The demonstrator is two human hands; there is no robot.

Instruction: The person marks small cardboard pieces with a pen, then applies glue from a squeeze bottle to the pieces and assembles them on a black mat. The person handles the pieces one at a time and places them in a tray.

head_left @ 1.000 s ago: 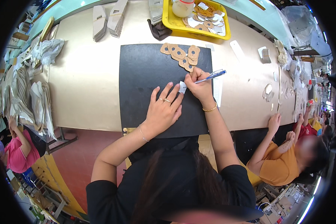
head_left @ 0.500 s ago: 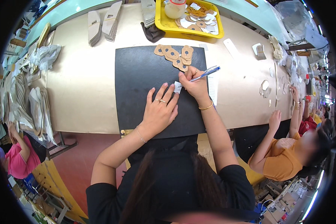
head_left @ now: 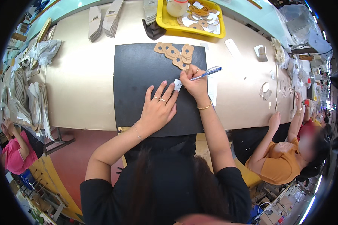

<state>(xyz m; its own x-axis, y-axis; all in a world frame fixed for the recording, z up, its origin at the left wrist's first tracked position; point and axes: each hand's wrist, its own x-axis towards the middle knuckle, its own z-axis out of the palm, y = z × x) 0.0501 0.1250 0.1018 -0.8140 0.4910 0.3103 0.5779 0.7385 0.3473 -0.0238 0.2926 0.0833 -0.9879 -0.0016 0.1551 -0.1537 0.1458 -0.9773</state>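
My left hand [head_left: 157,108] lies palm down on a black mat [head_left: 139,75], its fingers spread. Its index fingertip is at the edge of a small white piece [head_left: 177,84], steadying it or just touching it. A blue-and-clear pen [head_left: 210,71] is gripped in my right hand [head_left: 195,84]; its tip points down at the white piece, partly hidden by the fingers. Just beyond that hand, several tan rounded tags [head_left: 172,51] with dark keyhole-shaped marks lie overlapping at the mat's far edge.
A yellow tray [head_left: 191,33] with a jar, rubber bands and small pieces stands beyond the mat. Stacks of grey cut pieces [head_left: 95,24] lie at the far left. A printed sheet [head_left: 212,90] lies right of the mat. Co-workers sit at both sides, one in orange [head_left: 276,161].
The whole view has shifted slightly. Both hands keep nearly the same pose around the white piece, with the pen still in my right hand.
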